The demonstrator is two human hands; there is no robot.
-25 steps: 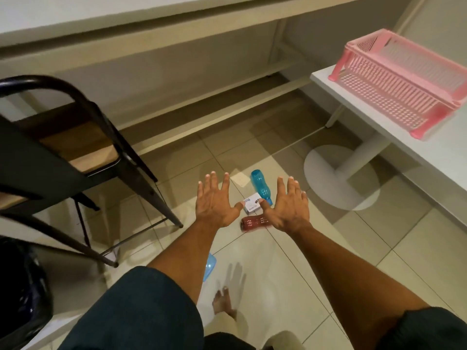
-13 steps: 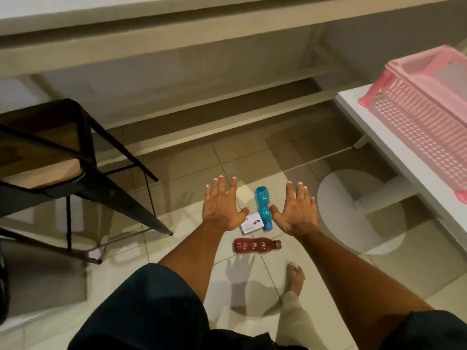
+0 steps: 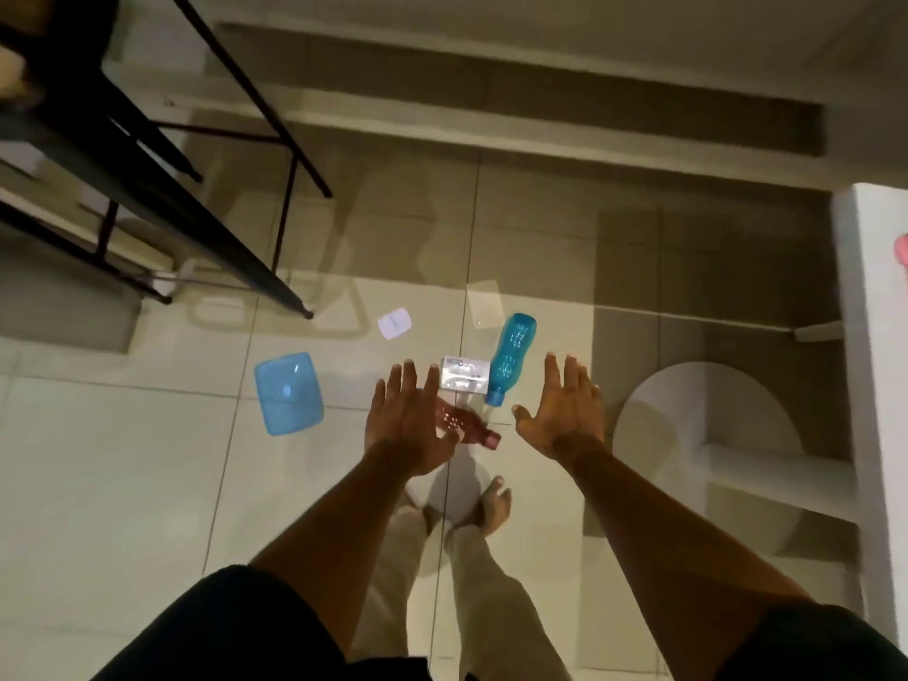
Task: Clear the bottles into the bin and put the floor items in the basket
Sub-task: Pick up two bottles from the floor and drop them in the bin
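On the tiled floor lie a blue bottle (image 3: 512, 356), a dark red bottle (image 3: 464, 426), a small white box (image 3: 464, 374), a light blue lidded container (image 3: 288, 393) and a small white square case (image 3: 394, 323). My left hand (image 3: 405, 419) hangs open above the floor, fingers spread, covering part of the red bottle. My right hand (image 3: 560, 409) is open too, just right of the blue bottle's cap. Neither hand holds anything. A sliver of the pink basket (image 3: 901, 249) shows at the right edge. The bin is out of view.
A black-framed chair (image 3: 147, 154) stands at the upper left, its legs reaching towards the floor items. A white table (image 3: 874, 307) with a round base (image 3: 707, 425) fills the right side. A transparent square (image 3: 484, 304) lies near the blue bottle. My bare feet (image 3: 494, 503) are below the hands.
My view has tilted down to the floor, so the blue container and white case now show and the basket has almost left the frame. Both hands stay open and have spread apart.
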